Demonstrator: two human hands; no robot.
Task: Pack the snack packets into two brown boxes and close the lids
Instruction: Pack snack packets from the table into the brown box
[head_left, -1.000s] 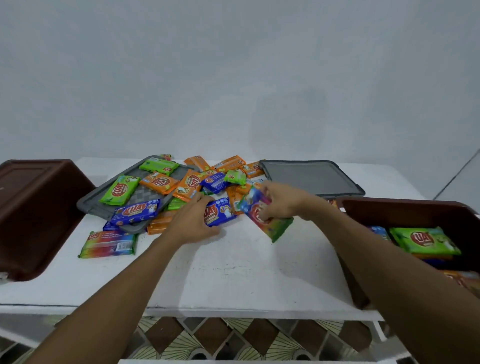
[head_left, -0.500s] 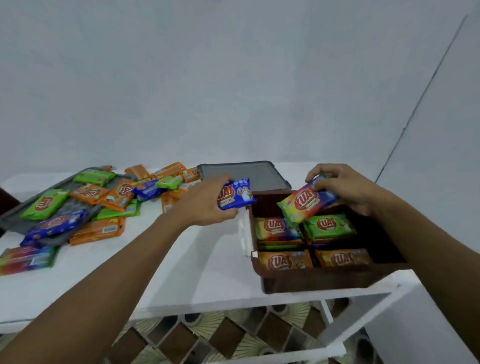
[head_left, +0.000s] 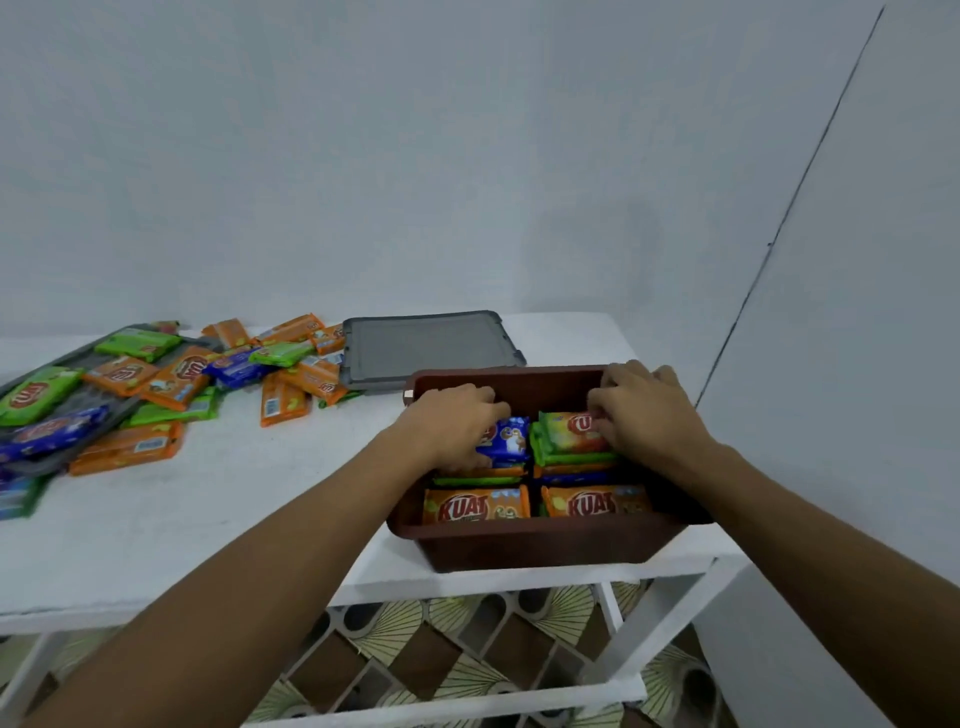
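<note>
A brown box (head_left: 535, 545) stands open at the right end of the white table, with stacked snack packets in it. My left hand (head_left: 457, 426) is inside the box and holds a blue packet (head_left: 511, 441) on the far left stack. My right hand (head_left: 644, 415) grips a multicoloured packet (head_left: 569, 431) on top of the far right stack. Two orange packets (head_left: 475, 504) lie face up in the near half. A pile of loose packets (head_left: 176, 379) in orange, green and blue covers the table's left side.
A grey lid (head_left: 431, 345) lies flat behind the box. Another grey lid (head_left: 67, 426) sits under the loose packets at the left. The table edge (head_left: 260, 597) runs in front, with a patterned floor below. A wall stands close on the right.
Both hands have come down from above the box into it, each lowering its packet onto a far stack. The view has turned further to the right.
</note>
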